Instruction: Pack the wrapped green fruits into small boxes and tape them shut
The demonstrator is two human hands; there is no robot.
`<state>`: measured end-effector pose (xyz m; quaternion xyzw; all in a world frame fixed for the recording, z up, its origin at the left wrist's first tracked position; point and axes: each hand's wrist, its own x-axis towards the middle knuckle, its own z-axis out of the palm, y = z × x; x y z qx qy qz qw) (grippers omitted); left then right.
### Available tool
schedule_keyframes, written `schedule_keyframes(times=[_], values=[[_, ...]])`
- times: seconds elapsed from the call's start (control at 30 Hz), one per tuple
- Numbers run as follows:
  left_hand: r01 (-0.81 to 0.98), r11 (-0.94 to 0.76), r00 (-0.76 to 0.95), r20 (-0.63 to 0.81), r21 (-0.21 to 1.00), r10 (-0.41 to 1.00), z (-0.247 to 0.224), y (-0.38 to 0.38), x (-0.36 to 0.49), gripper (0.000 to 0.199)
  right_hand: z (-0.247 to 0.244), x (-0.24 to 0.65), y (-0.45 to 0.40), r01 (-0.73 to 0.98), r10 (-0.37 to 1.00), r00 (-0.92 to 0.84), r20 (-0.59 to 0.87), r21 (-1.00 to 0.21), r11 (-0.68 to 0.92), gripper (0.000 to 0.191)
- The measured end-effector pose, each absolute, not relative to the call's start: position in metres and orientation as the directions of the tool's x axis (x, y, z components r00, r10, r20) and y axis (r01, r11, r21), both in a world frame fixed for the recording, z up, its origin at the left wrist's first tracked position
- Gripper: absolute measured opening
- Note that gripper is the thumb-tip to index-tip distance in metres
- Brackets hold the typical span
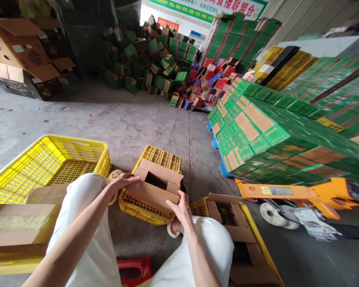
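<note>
Cardboard box (155,196), flaps spread, sits on a yellow crate (163,155) just beyond the person's knees, roughly between them. From where I stand, the left hand (122,181) lies over the box's left end, fingers stretched and nearly flat against the board; whether its thumb pinches anything, I can't tell. The right hand (182,207) has the near right corner, thumb laid on the near flap and fingers bent round the edge, a narrow hold with only board in it.

I'd judge the board light and dry, giving a fair grip, stiff along its folds but floppy wherever a flap hangs free. It looks likelier to crease than break. The dark opening hides whatever lies inside, so the full weight is anyone's guess. Flaps seem fine for steadying or turning it; for lifting, I'd trust the end walls, palms low and opposite each other, since a flap alone could bend or tear.
</note>
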<state>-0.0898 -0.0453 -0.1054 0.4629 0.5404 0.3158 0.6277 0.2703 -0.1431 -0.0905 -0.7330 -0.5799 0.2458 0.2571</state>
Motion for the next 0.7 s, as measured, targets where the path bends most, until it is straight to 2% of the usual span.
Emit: schedule_keyframes(times=[0.1, 0.2, 0.43, 0.7], values=[[0.140, 0.357, 0.179, -0.378, 0.924, 0.908, -0.110, -0.041, -0.089, 0.076, -0.094, 0.270, -0.142, 0.708, 0.969, 0.229, -0.095, -0.667, -0.232, 0.091], [0.182, 0.354, 0.126, -0.379, 0.918, 0.917, -0.113, -0.038, -0.089, 0.075, -0.095, 0.271, -0.139, 0.694, 0.963, 0.220, -0.156, -0.669, -0.267, 0.100], [0.260, 0.324, 0.006, -0.337, 0.910, 0.941, -0.115, -0.037, -0.085, 0.057, -0.093, 0.268, -0.135, 0.665, 0.958, 0.204, -0.202, -0.689, -0.287, 0.105], [0.255, 0.319, -0.028, -0.323, 0.913, 0.946, -0.119, -0.044, -0.077, 0.068, -0.089, 0.265, -0.127, 0.627, 0.918, 0.254, -0.304, -0.671, -0.396, 0.106]])
